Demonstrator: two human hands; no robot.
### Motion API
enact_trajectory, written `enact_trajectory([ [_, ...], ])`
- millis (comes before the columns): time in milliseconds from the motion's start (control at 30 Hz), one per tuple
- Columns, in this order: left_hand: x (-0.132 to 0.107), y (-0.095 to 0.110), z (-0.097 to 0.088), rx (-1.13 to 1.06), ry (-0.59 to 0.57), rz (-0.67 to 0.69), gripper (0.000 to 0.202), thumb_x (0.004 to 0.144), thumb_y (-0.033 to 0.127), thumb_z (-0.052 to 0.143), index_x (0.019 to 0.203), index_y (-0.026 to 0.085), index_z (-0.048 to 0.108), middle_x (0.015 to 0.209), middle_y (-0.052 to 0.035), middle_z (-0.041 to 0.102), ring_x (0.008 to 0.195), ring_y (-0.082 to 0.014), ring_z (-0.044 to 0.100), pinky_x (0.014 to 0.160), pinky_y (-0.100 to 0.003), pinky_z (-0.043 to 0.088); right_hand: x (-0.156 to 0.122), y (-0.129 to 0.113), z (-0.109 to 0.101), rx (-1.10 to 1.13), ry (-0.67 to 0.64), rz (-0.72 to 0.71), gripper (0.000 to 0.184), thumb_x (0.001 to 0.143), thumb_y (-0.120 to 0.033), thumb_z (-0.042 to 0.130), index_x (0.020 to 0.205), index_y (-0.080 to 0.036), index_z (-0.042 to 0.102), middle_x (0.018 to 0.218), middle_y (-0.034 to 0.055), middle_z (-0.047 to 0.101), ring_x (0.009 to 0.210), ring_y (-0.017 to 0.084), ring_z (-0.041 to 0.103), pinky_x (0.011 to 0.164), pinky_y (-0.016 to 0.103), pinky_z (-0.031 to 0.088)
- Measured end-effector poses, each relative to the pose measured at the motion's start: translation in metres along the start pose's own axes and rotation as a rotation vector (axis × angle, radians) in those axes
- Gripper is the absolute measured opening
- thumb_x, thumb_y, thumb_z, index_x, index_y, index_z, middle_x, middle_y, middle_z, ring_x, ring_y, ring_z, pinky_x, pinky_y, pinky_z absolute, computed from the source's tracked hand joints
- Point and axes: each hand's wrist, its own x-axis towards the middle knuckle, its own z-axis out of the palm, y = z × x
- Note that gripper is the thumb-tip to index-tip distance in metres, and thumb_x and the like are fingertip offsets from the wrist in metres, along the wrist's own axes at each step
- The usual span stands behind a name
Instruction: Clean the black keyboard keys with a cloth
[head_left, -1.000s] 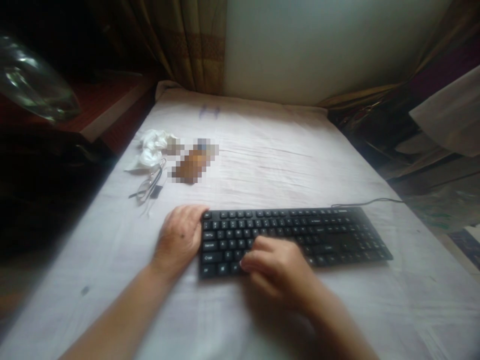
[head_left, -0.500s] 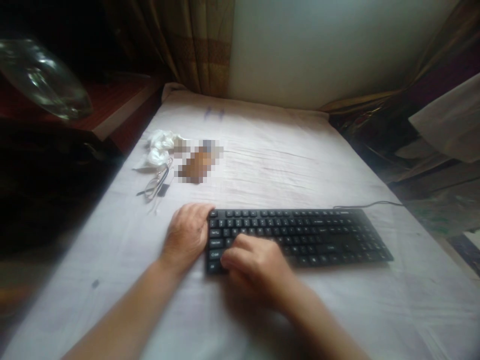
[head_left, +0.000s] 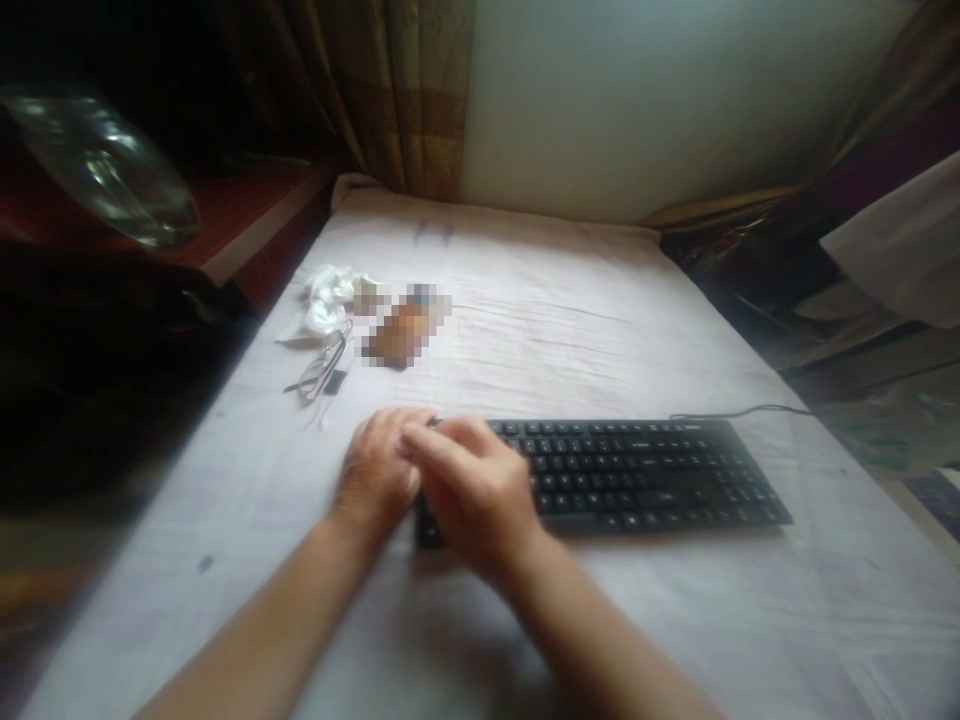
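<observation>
A black keyboard (head_left: 645, 475) lies across a white cloth-covered table (head_left: 570, 300). My left hand (head_left: 375, 470) rests on the cloth at the keyboard's left end, its fingers curled against that edge. My right hand (head_left: 472, 490) covers the keyboard's left keys, fingers bent and pressed together, reaching toward the top left corner and overlapping my left hand's fingers. Whatever lies under the right hand's fingers is hidden.
Eyeglasses (head_left: 322, 370), a crumpled white tissue (head_left: 326, 300) and a pixelated brown object (head_left: 405, 330) lie behind the hands on the left. The keyboard's cable (head_left: 742, 410) runs off to the right. A glass vessel (head_left: 112, 170) and a wooden ledge (head_left: 247, 210) are at the left.
My right hand has slid left along the keys, from the lower middle rows to the top left corner beside my left hand. The left hand has stayed at the keyboard's end.
</observation>
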Motion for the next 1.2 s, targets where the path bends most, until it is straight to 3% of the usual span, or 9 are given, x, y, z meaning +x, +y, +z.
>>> enact_trajectory([
  [100,0.0,-0.001,0.0,0.01,-0.009,0.013,0.03,0.091,0.022,0.046,0.115,0.019,0.063,0.114,-0.0094,0.071,0.102,-0.0263,0.062,0.091,-0.04,0.049,0.006,0.008,-0.001,-0.03,-0.164,-0.017,0.02,0.095,-0.022,0.054,0.097,-0.024,0.074,0.082,0.0029,0.067,0.067,0.013,0.062,0.061,0.022,0.052],
  [233,0.001,-0.001,0.0,-0.019,0.008,0.013,0.035,0.089,0.013,0.042,0.117,0.018,0.063,0.115,-0.0087,0.07,0.105,-0.0252,0.059,0.095,-0.039,0.047,-0.002,0.023,-0.032,0.055,-0.025,0.044,0.017,0.096,-0.018,0.056,0.106,-0.02,0.07,0.088,0.0051,0.07,0.079,0.014,0.066,0.073,0.023,0.054],
  [333,0.002,-0.001,0.0,-0.026,0.001,0.019,0.037,0.087,0.01,0.042,0.116,0.017,0.064,0.114,-0.0092,0.07,0.105,-0.0259,0.059,0.095,-0.04,0.047,-0.015,0.024,-0.045,0.025,-0.105,0.054,0.012,0.094,-0.017,0.059,0.102,-0.018,0.068,0.087,0.005,0.07,0.077,0.014,0.065,0.071,0.023,0.052],
  [600,0.002,-0.001,0.0,-0.032,-0.003,0.003,0.039,0.087,0.011,0.04,0.116,0.017,0.065,0.116,-0.0092,0.07,0.105,-0.0262,0.058,0.095,-0.041,0.047,-0.039,0.009,-0.017,-0.158,-0.288,-0.098,0.016,0.087,-0.016,0.06,0.082,-0.025,0.072,0.07,-0.0013,0.062,0.059,0.012,0.052,0.053,0.023,0.034],
  [800,0.001,-0.001,-0.001,-0.045,-0.021,0.001,0.037,0.088,0.013,0.042,0.117,0.018,0.064,0.118,-0.0083,0.07,0.107,-0.0258,0.058,0.098,-0.042,0.046,-0.04,0.01,-0.032,-0.17,-0.356,-0.031,0.015,0.083,-0.014,0.061,0.082,-0.024,0.072,0.073,-0.0004,0.062,0.059,0.012,0.052,0.054,0.025,0.032],
  [1000,0.001,0.002,-0.003,-0.028,-0.017,0.02,0.036,0.087,0.012,0.044,0.116,0.018,0.065,0.116,-0.0083,0.07,0.105,-0.0261,0.058,0.095,-0.041,0.046,-0.043,0.01,-0.038,-0.063,-0.353,0.032,0.013,0.089,-0.019,0.06,0.09,-0.021,0.072,0.078,0.0009,0.064,0.063,0.011,0.057,0.057,0.022,0.036],
  [1200,0.002,0.002,-0.002,-0.022,-0.006,0.027,0.036,0.086,0.011,0.045,0.116,0.017,0.065,0.115,-0.0084,0.07,0.104,-0.0265,0.058,0.094,-0.041,0.046,-0.041,0.001,-0.032,-0.13,-0.388,-0.062,0.014,0.085,-0.015,0.061,0.079,-0.023,0.071,0.069,-0.0011,0.059,0.058,0.012,0.048,0.053,0.026,0.028],
])
